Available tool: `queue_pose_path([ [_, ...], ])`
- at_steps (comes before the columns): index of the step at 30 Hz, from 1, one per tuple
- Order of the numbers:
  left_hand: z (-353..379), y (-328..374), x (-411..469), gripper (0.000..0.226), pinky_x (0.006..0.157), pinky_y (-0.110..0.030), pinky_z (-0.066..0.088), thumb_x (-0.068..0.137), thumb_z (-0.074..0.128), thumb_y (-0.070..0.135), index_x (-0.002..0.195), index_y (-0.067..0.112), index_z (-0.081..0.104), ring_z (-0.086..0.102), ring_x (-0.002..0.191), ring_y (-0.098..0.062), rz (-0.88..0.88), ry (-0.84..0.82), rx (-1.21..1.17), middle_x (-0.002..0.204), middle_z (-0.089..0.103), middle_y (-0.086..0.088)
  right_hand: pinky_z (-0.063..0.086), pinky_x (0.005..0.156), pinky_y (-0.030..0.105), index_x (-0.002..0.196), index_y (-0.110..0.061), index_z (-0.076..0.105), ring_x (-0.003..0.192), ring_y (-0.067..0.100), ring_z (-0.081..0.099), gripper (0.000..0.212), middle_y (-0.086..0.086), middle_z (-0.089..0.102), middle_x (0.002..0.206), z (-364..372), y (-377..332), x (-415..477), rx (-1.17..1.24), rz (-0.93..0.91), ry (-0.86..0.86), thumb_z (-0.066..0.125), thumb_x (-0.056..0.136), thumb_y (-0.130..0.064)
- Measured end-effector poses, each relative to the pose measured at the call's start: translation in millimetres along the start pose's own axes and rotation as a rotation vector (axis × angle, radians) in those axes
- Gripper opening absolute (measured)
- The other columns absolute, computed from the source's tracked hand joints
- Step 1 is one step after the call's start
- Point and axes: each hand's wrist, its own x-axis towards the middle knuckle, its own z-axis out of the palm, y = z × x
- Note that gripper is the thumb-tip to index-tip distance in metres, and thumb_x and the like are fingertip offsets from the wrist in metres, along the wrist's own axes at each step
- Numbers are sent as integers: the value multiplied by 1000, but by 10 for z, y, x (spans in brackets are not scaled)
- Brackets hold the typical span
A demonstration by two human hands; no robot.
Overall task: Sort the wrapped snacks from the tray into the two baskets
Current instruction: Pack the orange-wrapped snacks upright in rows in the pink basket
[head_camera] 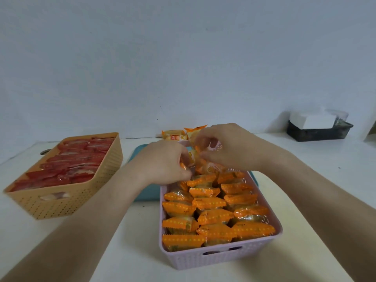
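Note:
A pink basket (223, 256) in front of me holds several rows of orange-wrapped snacks (211, 202). Over its far end my left hand (162, 161) and my right hand (230, 145) meet, each with fingers curled round an orange-wrapped snack (192, 156). To the left stands a tan basket (67, 198) full of red-wrapped snacks (67, 165). A teal tray (146, 192) lies under and behind the pink basket, mostly hidden. Two more orange-wrapped snacks (175, 135) lie beyond the hands.
A black bin (317, 132) holding a white box stands at the back right against the wall. The white tabletop (315, 180) runs to the right of the pink basket and between the two baskets.

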Motion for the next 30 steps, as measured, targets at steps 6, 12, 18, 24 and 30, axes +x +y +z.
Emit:
queue_pose_path([
  [6,58,-128,50,35,76,-31,47,81,61,32,115,35,54,60,94,-17,-17,219,-61,108,68,8,27,90,43,129,-51,40,87,11,45,42,-20,43,68,86,-51,71,-305,12,-194,51,89,-49],
  [12,124,-124,-18,27,74,-30,45,81,66,49,103,32,65,58,85,-9,95,85,100,91,67,13,26,88,45,105,-36,52,86,16,53,18,-14,53,76,198,-2,154,-367,38,-137,49,89,-44],
  [18,1,-179,12,31,85,-31,49,86,68,29,115,39,67,61,102,-9,140,-39,93,107,69,15,26,88,46,81,-32,46,79,17,46,12,-10,48,71,258,-30,209,-397,123,-125,53,87,-39],
  [24,26,-128,-9,28,87,-16,39,89,66,25,115,33,68,52,92,5,227,-184,-12,107,64,22,27,95,45,91,-26,51,77,16,45,4,-12,42,66,298,-13,223,-418,40,-122,48,92,-30],
  [30,-51,-188,-68,11,70,-9,46,85,69,31,94,29,75,62,80,6,119,57,-325,86,71,17,29,101,46,99,-27,54,83,18,52,8,-10,53,78,327,-24,213,-326,-12,-101,47,95,-28],
])
